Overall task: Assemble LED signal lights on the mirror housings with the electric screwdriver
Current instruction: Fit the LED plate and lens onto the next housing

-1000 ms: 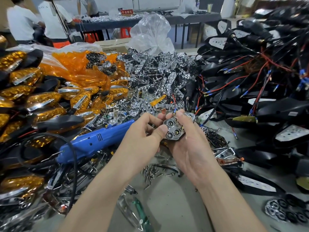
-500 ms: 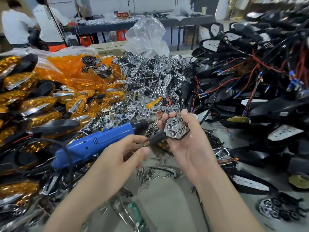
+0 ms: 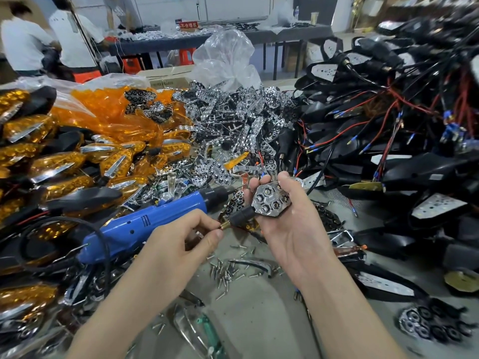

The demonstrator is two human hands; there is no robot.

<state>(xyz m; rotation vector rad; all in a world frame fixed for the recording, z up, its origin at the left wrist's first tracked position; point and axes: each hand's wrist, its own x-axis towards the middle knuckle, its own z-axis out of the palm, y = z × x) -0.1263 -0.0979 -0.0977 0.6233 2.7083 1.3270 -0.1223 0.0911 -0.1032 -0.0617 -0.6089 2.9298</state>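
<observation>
Above loose screws [image 3: 228, 270], right hand [image 3: 290, 229] cupping chrome LED reflector [image 3: 270, 202], stem down-left w/ tip pinched by left hand [image 3: 181, 244].

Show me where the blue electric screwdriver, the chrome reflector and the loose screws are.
blue electric screwdriver [image 3: 145, 224], head view, middle of its body.
chrome reflector [image 3: 270, 202], head view, its faceted face.
loose screws [image 3: 228, 272], head view, centre of the scatter.

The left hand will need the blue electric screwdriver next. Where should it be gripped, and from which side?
Judging by its pose, grip the blue screwdriver around the mid-body, from above and the near side: it lies tilted on the parts pile, bit end far-right, cord at the near-left end.
</observation>
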